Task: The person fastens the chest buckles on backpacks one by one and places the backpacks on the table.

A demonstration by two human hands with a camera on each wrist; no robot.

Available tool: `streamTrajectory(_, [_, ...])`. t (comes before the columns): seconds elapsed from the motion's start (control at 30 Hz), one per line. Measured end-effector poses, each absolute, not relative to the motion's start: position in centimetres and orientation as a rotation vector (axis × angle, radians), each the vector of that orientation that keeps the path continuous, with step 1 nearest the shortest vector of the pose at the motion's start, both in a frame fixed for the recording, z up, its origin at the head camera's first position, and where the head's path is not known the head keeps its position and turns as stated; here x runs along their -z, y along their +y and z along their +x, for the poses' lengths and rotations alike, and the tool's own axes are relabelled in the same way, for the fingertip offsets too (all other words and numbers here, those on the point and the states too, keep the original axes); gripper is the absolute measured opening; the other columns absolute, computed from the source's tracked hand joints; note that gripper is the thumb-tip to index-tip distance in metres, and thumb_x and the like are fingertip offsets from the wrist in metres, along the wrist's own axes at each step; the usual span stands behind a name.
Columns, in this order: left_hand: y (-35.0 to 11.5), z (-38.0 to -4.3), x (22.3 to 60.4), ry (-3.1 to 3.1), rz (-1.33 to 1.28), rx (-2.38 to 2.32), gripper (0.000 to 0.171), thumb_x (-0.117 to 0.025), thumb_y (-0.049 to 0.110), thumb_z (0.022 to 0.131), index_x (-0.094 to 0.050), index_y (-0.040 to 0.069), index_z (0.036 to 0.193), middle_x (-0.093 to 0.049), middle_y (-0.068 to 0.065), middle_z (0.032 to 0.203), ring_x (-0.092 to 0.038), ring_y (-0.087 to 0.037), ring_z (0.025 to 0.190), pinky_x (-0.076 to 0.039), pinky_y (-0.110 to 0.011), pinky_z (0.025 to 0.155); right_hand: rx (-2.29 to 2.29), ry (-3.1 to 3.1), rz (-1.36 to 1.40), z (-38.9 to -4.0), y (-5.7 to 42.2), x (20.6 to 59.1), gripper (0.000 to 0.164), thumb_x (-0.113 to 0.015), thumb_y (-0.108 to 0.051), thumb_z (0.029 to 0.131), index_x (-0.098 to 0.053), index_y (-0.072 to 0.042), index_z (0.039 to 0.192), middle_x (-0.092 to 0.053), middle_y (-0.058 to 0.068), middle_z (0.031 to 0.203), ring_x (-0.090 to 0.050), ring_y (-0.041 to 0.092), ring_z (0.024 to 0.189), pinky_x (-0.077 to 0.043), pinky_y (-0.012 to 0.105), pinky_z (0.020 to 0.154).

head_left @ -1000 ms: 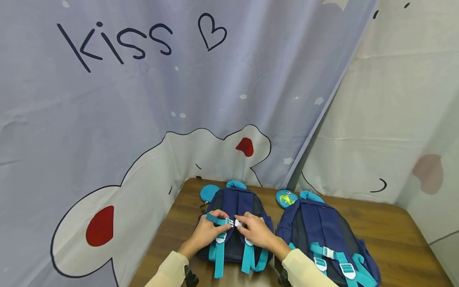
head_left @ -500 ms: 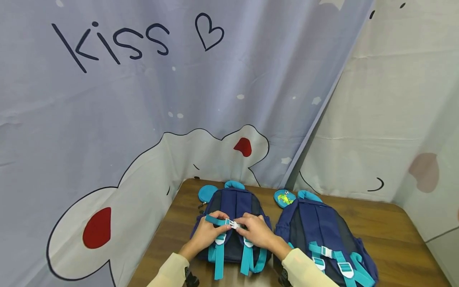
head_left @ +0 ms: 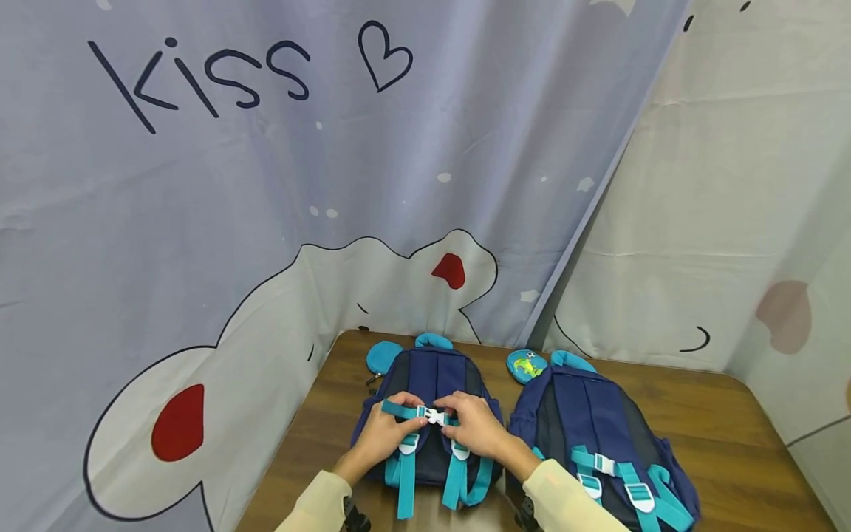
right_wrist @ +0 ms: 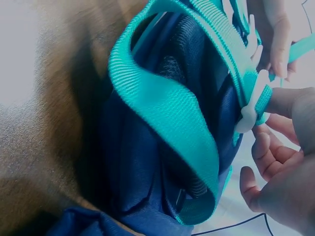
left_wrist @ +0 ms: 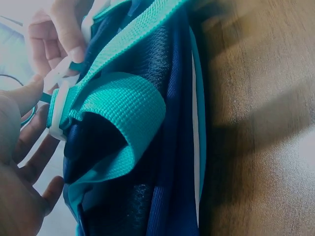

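A small navy backpack (head_left: 435,377) lies on the table with its teal straps upward. Over it, a white side-release buckle (head_left: 433,416) on a teal strap sits between both hands, its two halves together. My left hand (head_left: 380,434) pinches the buckle's left half between thumb and fingers, and a loose teal strap end sticks out past it. On the other side my right hand (head_left: 480,427) pinches the right half. In the wrist views, white strap adjusters (left_wrist: 60,110) and looped teal webbing (right_wrist: 167,105) partly hide the fingertips and buckle.
Close on the right lies a second navy backpack (head_left: 592,414) with its white buckle (head_left: 605,465) joined. Round blue pouches (head_left: 383,357) hang by the bags. The wooden table (head_left: 725,428) backs onto a printed curtain (head_left: 266,185).
The two buckle halves, apart a second ago with the prongs showing, have come together. Both hands keep their grip and have barely moved. The head view has shifted slightly.
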State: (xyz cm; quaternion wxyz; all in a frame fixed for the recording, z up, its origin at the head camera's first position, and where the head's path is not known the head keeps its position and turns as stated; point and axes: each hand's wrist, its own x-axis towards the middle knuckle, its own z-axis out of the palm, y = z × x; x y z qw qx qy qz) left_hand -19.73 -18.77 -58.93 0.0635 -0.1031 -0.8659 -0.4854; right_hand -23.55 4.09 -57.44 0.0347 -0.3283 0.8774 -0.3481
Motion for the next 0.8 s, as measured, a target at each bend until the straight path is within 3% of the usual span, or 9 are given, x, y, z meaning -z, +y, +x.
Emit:
streamTrajectory(0.13, [-19.0,-19.66,59.06,-2.61,-0.303,1.459,0.022,-0.085,0.026,0.091,-0.074,0.018,0.108,-0.074,0.002,0.103,-0.067,-0.009,0.091,-0.054,-0.024,0.078,1.264,2.641,-0.961,-23.51,4.16,57.26,0.032,-0.083,-0.007,0.089,-0.075,-0.006,0.12,-0.07,-0.001,0.096,-0.052,0.006,0.07,-0.046,0.024,0.064])
streamTrajectory(0.27, [-19.24,-19.5,59.16,-2.604,-0.268,1.512,0.02,-0.087,0.024,0.089,-0.075,0.02,0.106,-0.074,0.003,0.101,-0.066,-0.01,0.092,-0.053,-0.025,0.079,1.401,2.619,-0.9,-23.58,4.2,57.38,0.024,-0.086,-0.007,0.087,-0.078,-0.007,0.109,-0.073,-0.001,0.093,-0.051,0.004,0.064,-0.044,0.022,0.057])
streamTrajectory(0.43, [-19.39,-19.41,59.23,-2.614,-0.249,1.525,0.019,-0.088,0.025,0.088,-0.078,0.023,0.104,-0.073,0.006,0.1,-0.064,-0.012,0.094,-0.052,-0.026,0.082,1.413,2.646,-0.886,-23.73,4.22,57.64,0.018,-0.088,-0.01,0.086,-0.079,-0.014,0.102,-0.073,-0.003,0.089,-0.049,0.003,0.059,-0.042,0.021,0.053])
streamTrajectory(0.8, [-19.16,-19.61,59.14,-2.624,-0.285,1.447,0.019,-0.089,0.025,0.087,-0.08,0.019,0.103,-0.072,0.005,0.099,-0.064,-0.013,0.094,-0.052,-0.025,0.08,1.382,2.663,-0.916,-23.37,4.21,57.59,0.015,-0.086,-0.009,0.088,-0.08,-0.012,0.101,-0.069,-0.004,0.085,-0.049,0.004,0.061,-0.041,0.021,0.054])
